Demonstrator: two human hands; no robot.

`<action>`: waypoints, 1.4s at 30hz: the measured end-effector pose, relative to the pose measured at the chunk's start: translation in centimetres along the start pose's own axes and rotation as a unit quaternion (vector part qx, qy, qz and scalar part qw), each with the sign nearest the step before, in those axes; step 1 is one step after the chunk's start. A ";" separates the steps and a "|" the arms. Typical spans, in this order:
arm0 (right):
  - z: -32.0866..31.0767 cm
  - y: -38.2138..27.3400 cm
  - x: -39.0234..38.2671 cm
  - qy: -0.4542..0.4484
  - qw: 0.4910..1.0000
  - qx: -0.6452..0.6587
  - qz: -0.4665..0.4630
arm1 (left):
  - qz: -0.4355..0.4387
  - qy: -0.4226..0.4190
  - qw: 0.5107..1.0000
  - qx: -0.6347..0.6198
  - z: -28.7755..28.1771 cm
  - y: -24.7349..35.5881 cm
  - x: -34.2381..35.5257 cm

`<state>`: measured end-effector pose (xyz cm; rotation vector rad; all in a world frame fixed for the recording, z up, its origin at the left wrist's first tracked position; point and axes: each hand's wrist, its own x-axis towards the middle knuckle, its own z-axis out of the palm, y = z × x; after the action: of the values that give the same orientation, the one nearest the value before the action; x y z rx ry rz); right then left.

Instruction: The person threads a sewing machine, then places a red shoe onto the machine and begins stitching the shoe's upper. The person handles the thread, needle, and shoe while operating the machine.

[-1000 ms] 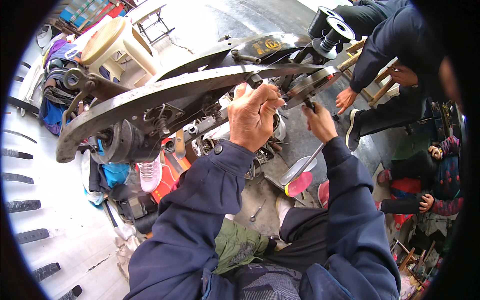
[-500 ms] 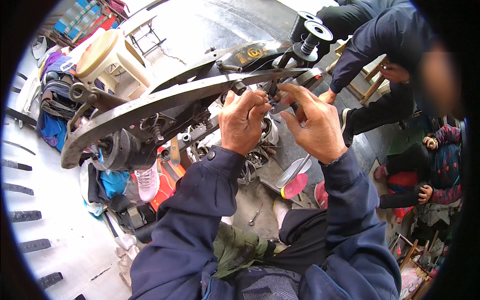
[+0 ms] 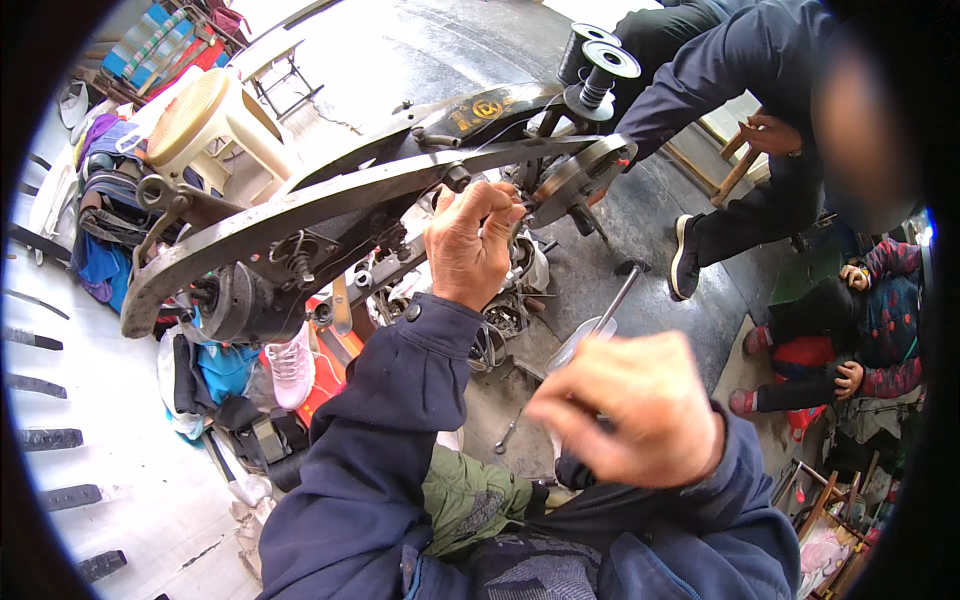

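Note:
A dark cast-metal sewing machine (image 3: 230, 235) with a long curved arm stretches across in front of me. My left hand (image 3: 468, 245) is up at its working end, thumb and fingers pinched together beside a metal knob (image 3: 456, 177). What lies between those fingertips is hidden. My right hand (image 3: 635, 410) is low, in front of my lap and apart from the machine. Its fingers look curled but are smeared by motion, so any thing in them cannot be made out. Two thread spools (image 3: 598, 85) stand above a round metal wheel (image 3: 582, 180).
A co-worker's dark sleeve (image 3: 725, 65) reaches toward the wheel from the right. Another person (image 3: 880, 320) sits farther right. At left are a plastic stool (image 3: 190, 115), bags (image 3: 115, 190) and a pink sneaker (image 3: 290, 370). A wrench (image 3: 510, 430) lies on the floor.
My right hand has come away from the machine, down and back toward my lap. My left hand stays pinched at the machine. The co-worker's arm has shifted left with the view.

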<state>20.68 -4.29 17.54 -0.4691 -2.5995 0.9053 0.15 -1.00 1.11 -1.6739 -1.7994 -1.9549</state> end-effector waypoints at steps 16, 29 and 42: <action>0.0 13.7 -4.2 -0.097 0.946 -0.041 0.308 | -0.001 -0.011 1.000 -0.029 -0.1 0.0 0.1; 7.0 26.5 2.8 0.045 0.940 -0.170 0.291 | 0.015 -0.011 1.000 -0.024 -0.2 0.0 0.1; 2.0 20.5 4.6 0.158 0.963 0.078 0.202 | -0.008 -0.028 0.999 -0.040 -0.4 0.0 -0.1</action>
<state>19.70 11.76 3.93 -1.0336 -2.1598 1.0503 -0.05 -1.33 1.17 -1.7614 -1.7801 -2.0316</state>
